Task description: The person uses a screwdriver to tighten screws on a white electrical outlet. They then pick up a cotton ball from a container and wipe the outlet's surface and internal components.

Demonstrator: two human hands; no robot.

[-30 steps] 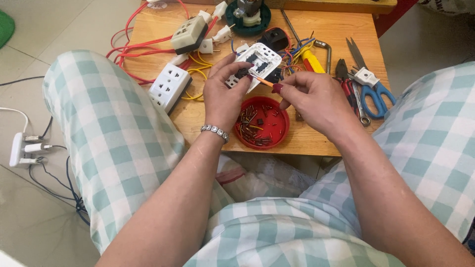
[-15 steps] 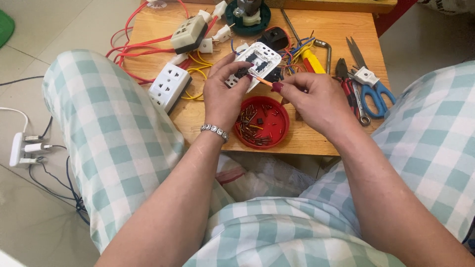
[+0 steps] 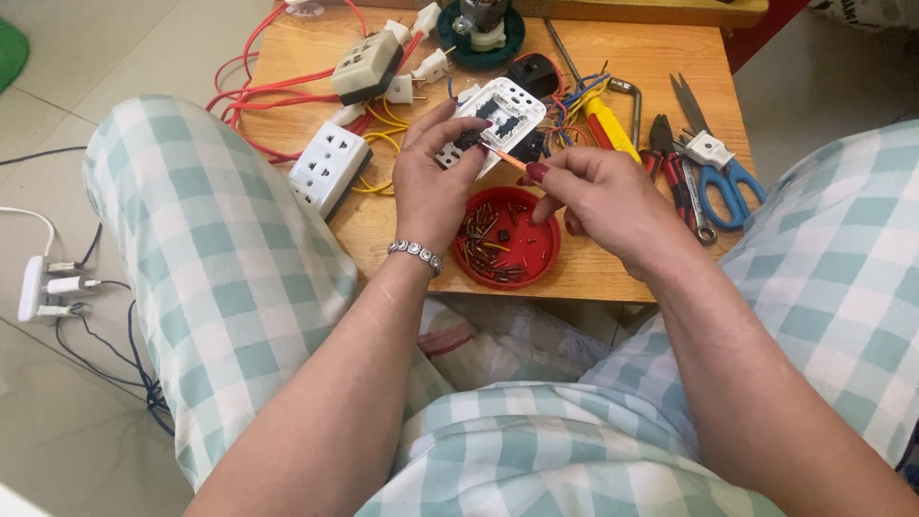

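- Bright, even daylight is filling the scene; colours are reading clean and nothing is blowing out.
- Shadows are staying soft: the hands (image 3: 450, 182) are casting only faint, short shade onto the wooden surface (image 3: 670, 67).
- A mild sheen is showing on the pale floor tiles (image 3: 124, 48) at the top left.
- Focus is holding sharp across the middle, with small parts in the red dish (image 3: 522, 263) staying legible.
- Wide-angle stretch is enlarging the checked legs towards the lower edges.

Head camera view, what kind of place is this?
Likely a home electrical repair spot: a low wooden table on tiled floor, with socket parts, pliers and a red tray of screws.
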